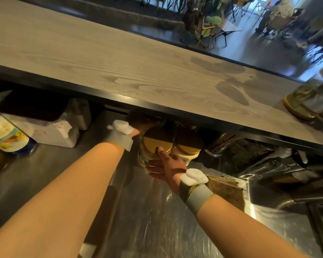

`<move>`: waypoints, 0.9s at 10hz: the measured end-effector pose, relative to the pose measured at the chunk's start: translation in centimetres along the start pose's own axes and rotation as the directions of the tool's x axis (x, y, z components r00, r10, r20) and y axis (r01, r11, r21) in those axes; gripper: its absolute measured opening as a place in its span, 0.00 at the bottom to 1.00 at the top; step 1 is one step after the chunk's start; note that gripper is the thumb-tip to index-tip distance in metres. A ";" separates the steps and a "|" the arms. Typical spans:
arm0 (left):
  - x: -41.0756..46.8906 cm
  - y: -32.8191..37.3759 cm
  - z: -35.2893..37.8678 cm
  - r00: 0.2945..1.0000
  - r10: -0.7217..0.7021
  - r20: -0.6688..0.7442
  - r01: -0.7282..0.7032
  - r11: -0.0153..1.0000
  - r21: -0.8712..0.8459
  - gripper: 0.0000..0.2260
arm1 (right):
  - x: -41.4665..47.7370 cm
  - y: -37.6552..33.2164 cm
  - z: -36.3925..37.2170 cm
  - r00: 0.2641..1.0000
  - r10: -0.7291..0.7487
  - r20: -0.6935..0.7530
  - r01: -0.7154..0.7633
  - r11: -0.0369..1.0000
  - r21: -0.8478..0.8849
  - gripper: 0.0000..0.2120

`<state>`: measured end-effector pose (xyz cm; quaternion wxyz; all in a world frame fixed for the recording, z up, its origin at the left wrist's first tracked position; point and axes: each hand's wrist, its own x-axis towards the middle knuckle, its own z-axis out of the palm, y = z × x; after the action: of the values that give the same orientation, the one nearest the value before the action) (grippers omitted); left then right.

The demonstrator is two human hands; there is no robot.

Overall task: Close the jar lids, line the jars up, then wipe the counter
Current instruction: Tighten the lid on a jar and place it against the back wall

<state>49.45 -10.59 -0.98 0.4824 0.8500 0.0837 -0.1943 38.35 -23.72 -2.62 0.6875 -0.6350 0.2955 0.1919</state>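
Two jars with gold lids stand side by side on the steel counter (pixel 157 220), tucked under the edge of the wooden bar top (pixel 119 71). My left hand (pixel 140 123) reaches behind the left jar (pixel 155 144), mostly in shadow under the bar top. My right hand (pixel 166 166) cups the front of that same jar, thumb resting on its lid. The right jar (pixel 188 146) touches it and is not held. Both lids sit flat on the jars.
Another gold-lidded jar (pixel 304 103) lies on the bar top at the far right. A labelled bottle (pixel 6 135) and a white box (pixel 50 133) stand at the left. Plastic bags and a brown packet (pixel 226 190) crowd the right side of the counter.
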 end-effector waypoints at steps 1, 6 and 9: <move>-1.1 -1.6 0.5 0.987 -0.158 -0.038 0.156 0.986 -0.059 0.23 | -0.3 -0.4 0.7 1.000 -0.002 -0.030 0.002 1.000 -0.001 0.21; -6.9 -3.9 -0.4 0.995 -0.040 0.086 0.042 0.999 -0.017 0.31 | -3.7 -1.8 1.0 0.994 0.067 -0.087 -0.082 0.981 -0.177 0.19; -15.5 -8.4 -4.4 0.991 0.101 0.087 -0.111 0.985 0.129 0.13 | -8.7 -0.6 2.7 0.995 0.013 0.098 0.050 0.790 -0.612 0.22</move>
<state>33.65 -1.72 0.81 0.4370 0.8752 0.0058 -0.2073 32.59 -20.17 3.54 0.4599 -0.8164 0.1775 0.3010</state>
